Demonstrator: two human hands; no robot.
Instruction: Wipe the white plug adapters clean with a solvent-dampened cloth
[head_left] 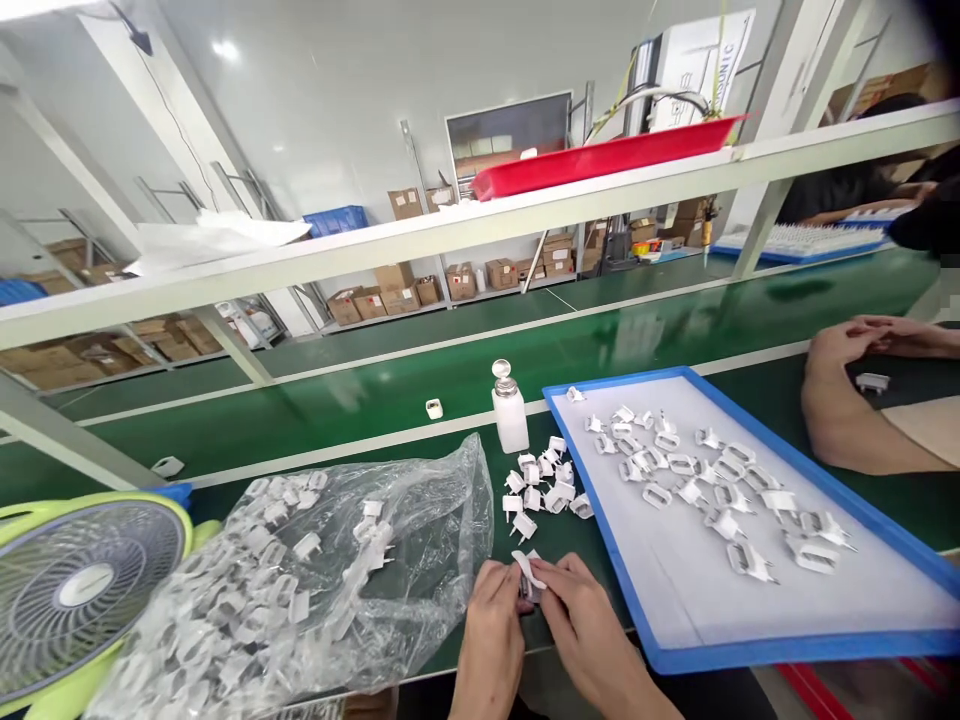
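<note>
At the table's front edge, my left hand [491, 625] and my right hand [589, 620] meet with fingers closed on a small white plug part and a white cloth [531, 568]; the fingers hide much of the part. Just beyond them lies a loose pile of white plug parts [541, 485]. To the left, a clear plastic bag [427, 560] holds many similar white parts. On the right is a blue-rimmed tray [652, 655] with a white lining and scattered plug parts. A white pump bottle [511, 415] stands upright behind the pile.
A green fan [90, 590] stands at the far left. Another person's clasped hands and forearm [847, 390] rest beyond the tray at right. A small white part [434, 408] lies on the green conveyor [360, 390]. Overhead, a shelf beam carries a red tray [600, 160].
</note>
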